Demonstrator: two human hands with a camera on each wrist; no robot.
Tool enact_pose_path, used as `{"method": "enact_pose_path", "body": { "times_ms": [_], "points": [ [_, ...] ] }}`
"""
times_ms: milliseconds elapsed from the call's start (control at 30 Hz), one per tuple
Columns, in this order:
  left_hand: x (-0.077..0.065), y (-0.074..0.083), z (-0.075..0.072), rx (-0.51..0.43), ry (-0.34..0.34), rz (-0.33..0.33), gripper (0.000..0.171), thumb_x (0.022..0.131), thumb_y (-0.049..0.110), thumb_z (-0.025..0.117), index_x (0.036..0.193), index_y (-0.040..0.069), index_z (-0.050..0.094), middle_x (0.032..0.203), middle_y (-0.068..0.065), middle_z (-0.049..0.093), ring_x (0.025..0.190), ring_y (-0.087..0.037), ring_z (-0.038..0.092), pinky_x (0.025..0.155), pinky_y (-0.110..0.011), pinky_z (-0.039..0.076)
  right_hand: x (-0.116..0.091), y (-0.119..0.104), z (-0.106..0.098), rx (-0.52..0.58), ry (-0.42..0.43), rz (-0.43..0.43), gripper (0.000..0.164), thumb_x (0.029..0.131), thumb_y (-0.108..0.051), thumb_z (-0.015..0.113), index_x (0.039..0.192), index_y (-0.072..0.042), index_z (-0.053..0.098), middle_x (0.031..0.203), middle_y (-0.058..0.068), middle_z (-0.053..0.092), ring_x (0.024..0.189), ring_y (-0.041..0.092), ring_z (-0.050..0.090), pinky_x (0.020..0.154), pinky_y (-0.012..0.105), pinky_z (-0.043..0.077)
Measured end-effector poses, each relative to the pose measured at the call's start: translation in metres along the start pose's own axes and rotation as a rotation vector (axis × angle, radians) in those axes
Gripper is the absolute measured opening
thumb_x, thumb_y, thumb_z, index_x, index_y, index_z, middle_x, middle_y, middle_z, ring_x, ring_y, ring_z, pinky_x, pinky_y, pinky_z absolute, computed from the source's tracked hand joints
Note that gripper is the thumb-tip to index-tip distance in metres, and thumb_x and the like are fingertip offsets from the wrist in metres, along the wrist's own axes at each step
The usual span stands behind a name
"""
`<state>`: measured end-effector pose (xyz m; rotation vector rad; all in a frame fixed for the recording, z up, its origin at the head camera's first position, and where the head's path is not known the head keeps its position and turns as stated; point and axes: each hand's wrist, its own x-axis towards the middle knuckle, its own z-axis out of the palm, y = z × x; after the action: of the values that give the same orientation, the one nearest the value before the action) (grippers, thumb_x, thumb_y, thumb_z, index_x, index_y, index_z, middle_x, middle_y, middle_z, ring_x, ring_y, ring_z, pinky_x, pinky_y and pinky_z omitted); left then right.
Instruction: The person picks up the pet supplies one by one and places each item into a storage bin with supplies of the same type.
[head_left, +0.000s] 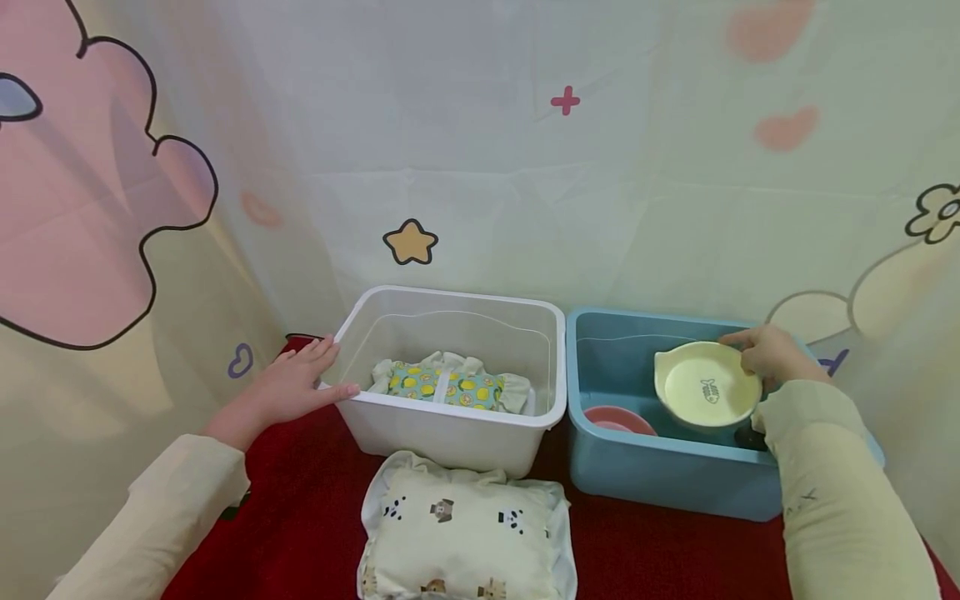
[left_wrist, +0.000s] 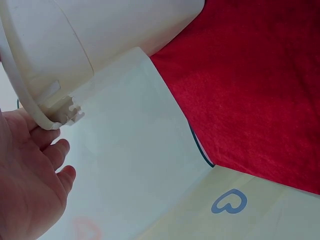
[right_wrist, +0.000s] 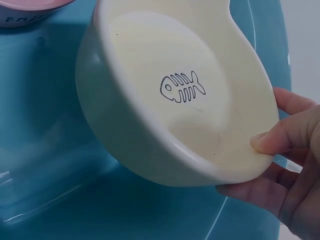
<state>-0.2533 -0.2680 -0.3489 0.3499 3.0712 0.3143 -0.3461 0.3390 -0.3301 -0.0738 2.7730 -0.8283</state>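
Observation:
My right hand (head_left: 776, 354) holds a cream-yellow pet bowl (right_wrist: 130, 135) by its rim, thumb inside and fingers outside. The bowl has a pointed ear on its edge and a fishbone print on its bottom; it is tilted within the blue bin (head_left: 675, 487). Lower in that bin lies a pink bowl (head_left: 618, 419), partly hidden by the bin's front wall. At the left end of the white bin (head_left: 450, 437), my left hand (head_left: 296, 383) rests against the rim with loosely extended fingers. A lemon-print cushion with white frills (head_left: 450, 383) lies inside the white bin.
A frilled pillow with animal faces (head_left: 465, 529) lies on the red cloth (head_left: 292, 500) before the white bin. A dark object (head_left: 750, 437) shows partly beside the blue bin's front wall. Behind both bins hangs a printed curtain (head_left: 480, 167).

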Motion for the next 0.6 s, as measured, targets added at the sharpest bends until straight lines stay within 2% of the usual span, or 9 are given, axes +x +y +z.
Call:
{"method": "enact_pose_path", "body": {
  "times_ms": [100,267,400,467,600],
  "points": [
    [0.0004,-0.0003,0.0,0.007,0.0,-0.003,0.092,0.078,0.068,0.039,0.139,0.001,0.021,0.146,-0.02,0.015,0.134,-0.037,0.013,0.105,-0.059,0.009,0.0012,0.0025,0.0005,0.009,-0.007,0.003,0.058,0.07,0.008,0.038,0.128,0.01,0.038,0.057,0.004,0.045,0.041,0.012,0.038,0.042,0.028,0.04],
    [0.0004,-0.0004,0.0003,0.008,-0.001,-0.005,0.092,0.078,0.068,0.039,0.139,0.001,0.021,0.146,-0.02,0.015,0.134,-0.037,0.013,0.105,-0.059,0.008,0.0039,0.0069,0.0014,0.029,-0.008,-0.002,0.06,0.069,0.009,0.038,0.128,0.01,0.037,0.064,0.005,0.06,0.038,0.011,0.033,0.04,0.028,0.036],
    [0.0001,-0.0006,0.0002,0.005,0.001,-0.003,0.091,0.079,0.067,0.04,0.139,0.001,0.021,0.146,-0.02,0.015,0.134,-0.037,0.013,0.105,-0.059,0.008,0.0057,0.0092,0.0028,0.026,-0.008,-0.008,0.06,0.068,0.009,0.037,0.128,0.01,0.038,0.064,0.005,0.062,0.038,0.011,0.03,0.039,0.028,0.035],
    [-0.0001,-0.0005,0.0,0.004,0.0,-0.001,0.091,0.079,0.067,0.04,0.139,0.002,0.021,0.146,-0.02,0.015,0.134,-0.037,0.013,0.105,-0.06,0.008,0.0062,0.01,0.0039,0.017,-0.01,-0.009,0.06,0.068,0.009,0.037,0.128,0.01,0.038,0.058,0.002,0.057,0.038,0.01,0.029,0.04,0.027,0.034],
    [-0.0004,0.0,-0.0004,0.008,-0.003,0.001,0.09,0.079,0.066,0.04,0.139,0.001,0.021,0.146,-0.02,0.015,0.134,-0.037,0.013,0.105,-0.059,0.009,0.0067,0.0107,0.0062,-0.011,-0.006,-0.011,0.059,0.069,0.009,0.037,0.127,0.01,0.038,0.049,-0.003,0.035,0.038,0.009,0.029,0.04,0.026,0.036]
  ]
}}
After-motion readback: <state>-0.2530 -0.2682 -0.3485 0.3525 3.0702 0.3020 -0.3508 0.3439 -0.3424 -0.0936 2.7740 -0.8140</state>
